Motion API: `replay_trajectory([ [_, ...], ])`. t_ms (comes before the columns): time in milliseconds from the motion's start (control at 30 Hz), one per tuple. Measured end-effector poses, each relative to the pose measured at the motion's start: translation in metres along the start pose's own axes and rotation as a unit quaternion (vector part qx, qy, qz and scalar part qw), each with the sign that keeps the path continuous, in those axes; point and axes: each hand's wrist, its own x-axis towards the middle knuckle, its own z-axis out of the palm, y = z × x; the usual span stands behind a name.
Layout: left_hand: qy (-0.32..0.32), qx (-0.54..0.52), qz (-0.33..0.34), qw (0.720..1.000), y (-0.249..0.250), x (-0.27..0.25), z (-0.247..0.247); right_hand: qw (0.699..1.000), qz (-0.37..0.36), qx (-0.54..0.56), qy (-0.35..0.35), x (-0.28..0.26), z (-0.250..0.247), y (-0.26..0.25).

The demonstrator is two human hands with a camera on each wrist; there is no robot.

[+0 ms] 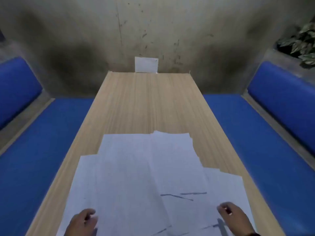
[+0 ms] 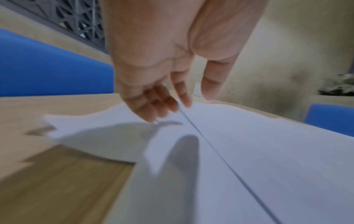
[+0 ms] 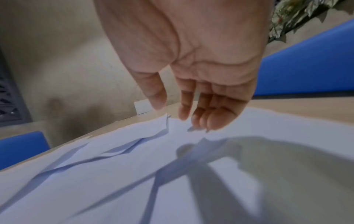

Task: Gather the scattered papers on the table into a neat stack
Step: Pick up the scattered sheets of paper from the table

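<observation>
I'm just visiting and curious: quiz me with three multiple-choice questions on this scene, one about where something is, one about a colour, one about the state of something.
1. Where do the papers lie?
A. on the near end of the table
B. on a bench
C. on the floor

2. What colour are the bench cushions?
A. red
B. blue
C. green

3. How are the papers arranged?
A. one squared stack
B. rolled up
C. spread out and overlapping

Answers: 1 A, the sheets cover the wooden top nearest the hands. 2 B, both side seats are blue. 3 C, the edges sit fanned and askew.
</observation>
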Motion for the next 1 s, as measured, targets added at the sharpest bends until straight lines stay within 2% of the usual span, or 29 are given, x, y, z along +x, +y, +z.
replay_trajectory([
  [33,0.068,0.011,-0.011,0.998,0.013,0.015,0.005,1.0,0.005,0.005,0.005,0.014,0.005,-0.014],
  [67,0.106,0.026,-0.031,0.994,0.02,0.017,0.006,1.0,0.017,0.008,0.016,0.02,0.007,-0.019],
  [133,0.106,0.029,-0.075,0.991,0.035,0.028,0.006,0.998,0.037,0.013,0.042,0.031,0.011,-0.039],
  [233,0.099,0.001,-0.103,0.99,0.042,0.043,0.013,0.996,0.069,-0.016,0.057,0.039,0.025,-0.058],
  [333,0.086,0.009,-0.081,0.993,0.056,0.044,0.022,0.997,0.065,-0.01,0.034,0.046,0.035,-0.074],
  [467,0.078,0.1,-0.062,0.99,0.068,0.038,0.032,0.998,0.026,-0.053,-0.028,0.052,0.053,-0.077],
  [566,0.088,0.074,-0.042,0.992,0.076,0.028,0.041,0.997,-0.002,-0.076,-0.026,0.046,0.065,-0.079],
  [700,0.004,-0.017,-0.005,1.0,0.085,0.026,0.05,0.995,-0.053,-0.022,-0.081,0.03,0.076,-0.09],
  [800,-0.019,-0.05,-0.003,0.999,0.091,0.026,0.052,0.989,-0.064,0.059,-0.121,0.016,0.078,-0.099],
  [933,-0.07,-0.081,0.008,0.994,0.094,0.022,0.06,0.969,-0.04,0.217,-0.112,0.002,0.081,-0.109],
  [1000,-0.095,-0.108,-0.007,0.99,0.098,0.016,0.065,0.961,-0.039,0.257,-0.099,0.0,0.087,-0.111],
])
